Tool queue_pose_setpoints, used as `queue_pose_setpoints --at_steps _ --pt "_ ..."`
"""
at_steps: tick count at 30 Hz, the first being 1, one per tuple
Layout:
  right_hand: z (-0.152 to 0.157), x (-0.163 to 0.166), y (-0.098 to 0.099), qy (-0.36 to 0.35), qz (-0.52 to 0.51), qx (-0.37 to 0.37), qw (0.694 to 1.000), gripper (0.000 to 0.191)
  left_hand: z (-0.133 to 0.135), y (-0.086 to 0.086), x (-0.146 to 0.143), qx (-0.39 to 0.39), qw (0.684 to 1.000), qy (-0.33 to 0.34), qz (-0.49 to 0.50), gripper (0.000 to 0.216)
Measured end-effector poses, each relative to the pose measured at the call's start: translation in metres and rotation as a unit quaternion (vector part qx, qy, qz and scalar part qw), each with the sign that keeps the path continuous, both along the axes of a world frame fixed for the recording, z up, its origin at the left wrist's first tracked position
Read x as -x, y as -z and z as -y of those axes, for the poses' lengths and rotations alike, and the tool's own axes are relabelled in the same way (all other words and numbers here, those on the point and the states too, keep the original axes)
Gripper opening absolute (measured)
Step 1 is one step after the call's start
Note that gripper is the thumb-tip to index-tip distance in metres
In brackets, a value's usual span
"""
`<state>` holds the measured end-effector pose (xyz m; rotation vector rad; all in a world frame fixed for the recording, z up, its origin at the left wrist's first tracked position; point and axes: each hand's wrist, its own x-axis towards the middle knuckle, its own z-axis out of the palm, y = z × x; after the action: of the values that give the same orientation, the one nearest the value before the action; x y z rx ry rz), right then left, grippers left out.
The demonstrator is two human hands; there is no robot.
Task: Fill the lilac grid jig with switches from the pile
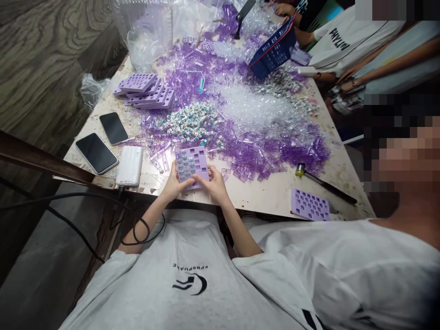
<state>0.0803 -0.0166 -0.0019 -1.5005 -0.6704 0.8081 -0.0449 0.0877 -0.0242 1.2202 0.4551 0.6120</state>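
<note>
Both my hands hold a purple slotted tray (pixel 202 161) at the table's near edge. My left hand (pixel 174 184) grips its left side, thumb laid along the near edge. My right hand (pixel 216 183) clasps the right side, with its thumb on the tray's lower part. Small clear and bluish pieces fill the slots on the tray's left; several slots on the right are bare. Just beyond the tray lies a heap of small white and teal parts (pixel 192 120). Purple clear plastic pieces (pixel 247 160) are strewn around it.
Stacked purple trays (pixel 144 91), two phones (pixel 97 152) and a white power bank (pixel 129 166) with a cable lie at left. A mallet (pixel 326 183) and another purple tray (pixel 310 204) are at right. A blue basket (pixel 273 52) stands at the back. Other people sit and stand at right.
</note>
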Motion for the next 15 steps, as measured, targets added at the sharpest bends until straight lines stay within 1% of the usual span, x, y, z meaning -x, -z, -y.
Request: queue_pose_setpoints --at_steps 4,8,11,15 --pt "-0.003 0.004 0.0 0.023 0.038 0.0 0.999 0.05 -0.0007 0.0038 -0.0009 0.0 1.0 -0.015 -0.003 0.088" --pt "-0.0019 0.0063 0.0002 0.03 0.042 -0.008 0.999 0.048 -0.0022 0.0044 -0.0005 0.002 1.0 -0.013 -0.014 0.091" --pt "0.0013 0.0044 0.0002 0.029 0.019 -0.013 0.999 0.047 -0.002 0.0019 -0.0007 -0.001 1.0 0.004 -0.019 0.09" --pt "0.0026 0.0006 -0.0015 -0.012 -0.031 -0.007 0.999 0.051 0.0022 -0.0036 -0.0019 -0.001 1.0 0.001 -0.018 0.089"
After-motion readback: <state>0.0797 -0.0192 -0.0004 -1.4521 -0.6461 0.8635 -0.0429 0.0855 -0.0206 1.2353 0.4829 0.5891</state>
